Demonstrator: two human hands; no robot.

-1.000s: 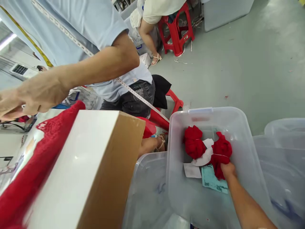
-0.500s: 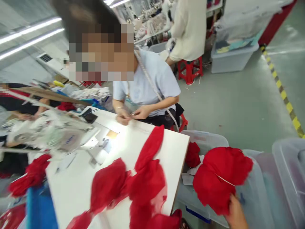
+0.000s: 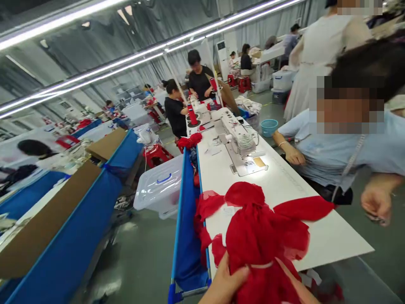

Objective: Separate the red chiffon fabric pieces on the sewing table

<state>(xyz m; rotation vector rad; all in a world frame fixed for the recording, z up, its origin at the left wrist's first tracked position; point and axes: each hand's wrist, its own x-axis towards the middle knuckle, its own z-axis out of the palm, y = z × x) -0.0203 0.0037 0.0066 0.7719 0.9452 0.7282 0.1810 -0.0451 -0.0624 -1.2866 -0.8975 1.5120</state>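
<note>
Running from the middle of the frame down to the lower right, the long white bench (image 3: 316, 236) carries the work, with a blue fabric trough (image 3: 186, 219) hung along its left edge. Largest on its near end is 1 bundle of sheer red fabric (image 3: 259, 236), tied by a thin white band, lying partly on the bench top and partly over the near edge at the bottom centre.

The left hand (image 3: 226, 285) clasps the bundle's lower left, thumb pressed into the cloth; the right hand (image 3: 295, 287) is mostly hidden behind the fabric, so I cannot tell its grip.

Doing this well likely means keeping the tie tight and lowering the bundle whole, so loose red tails do not slide into the trough. A white sewing machine (image 3: 237, 139) stands farther up, well apart.
</note>
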